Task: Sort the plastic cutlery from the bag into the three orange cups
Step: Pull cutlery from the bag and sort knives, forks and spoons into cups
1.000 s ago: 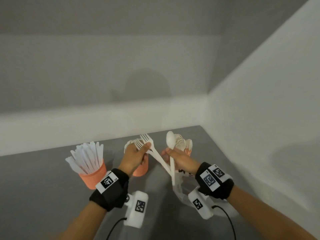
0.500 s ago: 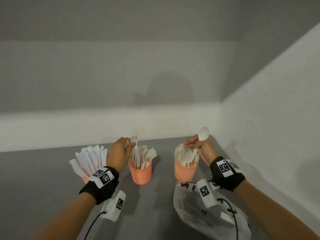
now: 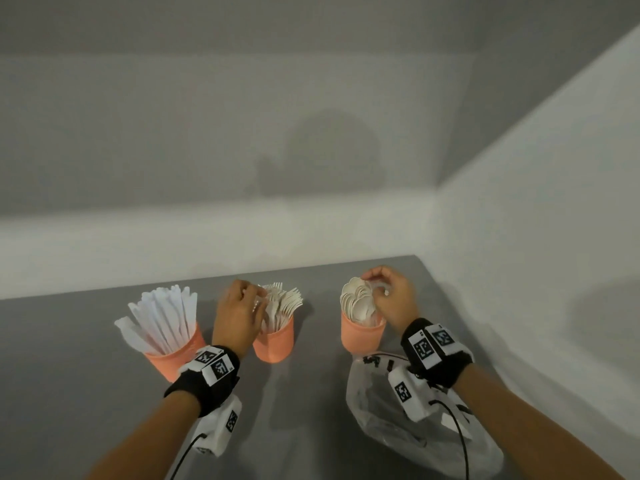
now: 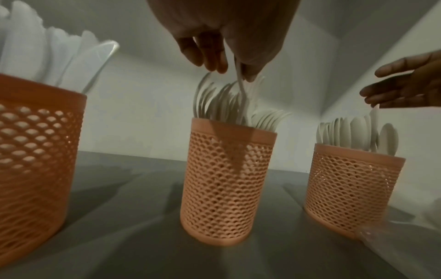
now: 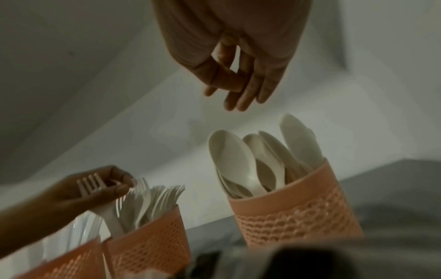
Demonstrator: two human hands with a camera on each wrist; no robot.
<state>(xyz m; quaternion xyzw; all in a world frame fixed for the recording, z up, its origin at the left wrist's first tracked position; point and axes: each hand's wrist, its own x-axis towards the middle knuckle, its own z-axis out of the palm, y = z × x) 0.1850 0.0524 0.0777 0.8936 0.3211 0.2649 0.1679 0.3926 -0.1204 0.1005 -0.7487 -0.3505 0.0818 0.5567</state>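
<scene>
Three orange mesh cups stand in a row on the grey table. The left cup (image 3: 173, 356) holds white knives, the middle cup (image 3: 273, 346) forks, the right cup (image 3: 362, 337) spoons. My left hand (image 3: 258, 299) pinches a white fork (image 4: 240, 88) near its tines, with the handle down inside the middle cup (image 4: 226, 179). My right hand (image 3: 375, 289) hovers just above the spoons (image 5: 241, 162). Its fingers (image 5: 241, 94) are loose and hold nothing. The clear plastic bag (image 3: 426, 434) lies crumpled under my right wrist.
A white wall runs right behind the cups, and a second wall closes the table's right side. Bare grey tabletop (image 3: 304, 427) shows between my forearms and left of the knife cup. Cables trail from both wrist cameras.
Both hands have come down over their cups. The right hand let go of its spoon, which now stands in the right cup. The left hand has lowered its fork into the middle cup.
</scene>
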